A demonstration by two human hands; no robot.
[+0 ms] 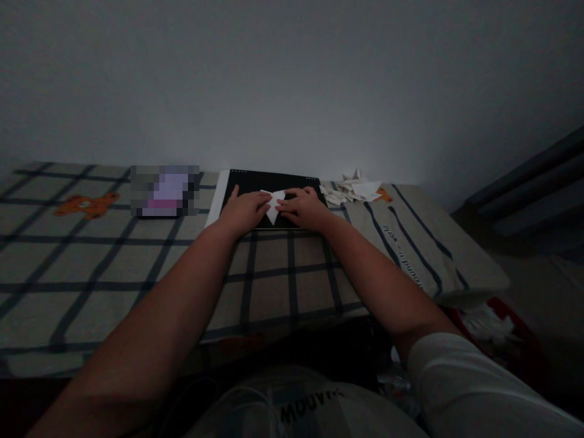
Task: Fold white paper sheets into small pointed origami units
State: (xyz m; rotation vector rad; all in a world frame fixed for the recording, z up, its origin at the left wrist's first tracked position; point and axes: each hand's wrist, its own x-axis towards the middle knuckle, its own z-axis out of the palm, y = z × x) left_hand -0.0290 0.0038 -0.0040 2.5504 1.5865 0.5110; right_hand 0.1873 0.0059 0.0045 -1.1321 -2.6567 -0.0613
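Note:
A small piece of folded white paper (pixel 272 213), pointed toward me at its lower end, lies on a black flat board or pad (pixel 255 180). My left hand (pixel 245 212) is at its left side, fingers bent over the paper's edge and one finger sticking up apart. From the right, my right hand (pixel 305 208) has its thumb and fingers closed on the paper's other side. Fingertips of both hands cover parts of the folds.
Several folded white paper pieces (pixel 360 188) lie in a pile right of the board. A phone-like device (pixel 166 191), blurred, rests to the left. Checked cloth (pixel 114 255) covers the table, against a wall. A red bin (pixel 524 340) stands below at right.

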